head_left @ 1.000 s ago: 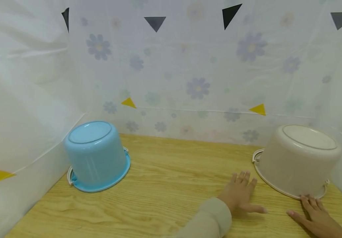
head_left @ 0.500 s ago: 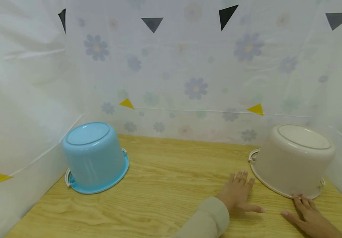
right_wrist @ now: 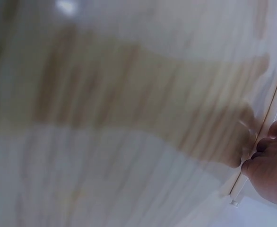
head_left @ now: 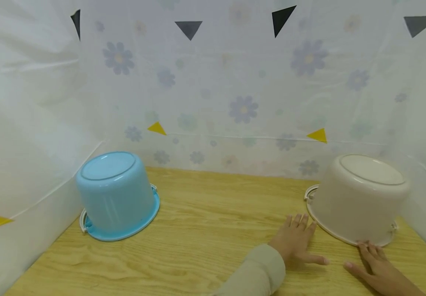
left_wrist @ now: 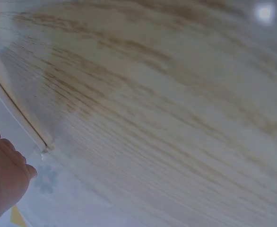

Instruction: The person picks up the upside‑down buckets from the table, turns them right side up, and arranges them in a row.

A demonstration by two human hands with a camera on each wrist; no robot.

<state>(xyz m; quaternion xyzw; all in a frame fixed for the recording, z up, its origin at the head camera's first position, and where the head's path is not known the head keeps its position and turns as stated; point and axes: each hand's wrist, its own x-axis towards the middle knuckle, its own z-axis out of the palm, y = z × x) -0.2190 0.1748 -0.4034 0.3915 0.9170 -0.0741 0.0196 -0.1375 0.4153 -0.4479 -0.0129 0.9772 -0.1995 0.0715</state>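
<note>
An upside-down beige bucket (head_left: 357, 201) stands on the right of the wooden table, its white handle (head_left: 310, 191) showing at the left of its rim. My right hand (head_left: 383, 269) has its fingers extended, with the fingertips right at the bucket's front rim and the thumb spread to the left. To the left of that bucket my left hand (head_left: 296, 242) lies low over the table, fingers straight and spread, pointing toward the rim. Both wrist views catch only part of each hand, the left hand (left_wrist: 6, 175) and the right hand (right_wrist: 268, 165), over glossy wood.
A light-blue bucket (head_left: 114, 197), also upside down, stands at the table's left. White sheeting (head_left: 31, 123) with flowers and triangles encloses the back and both sides. Wood-grain tabletop (head_left: 198, 213) stretches between the two buckets.
The beige bucket has slid a little to the left, and my right hand has moved left with it. My left hand has stayed almost in place. The head view has shifted slightly.
</note>
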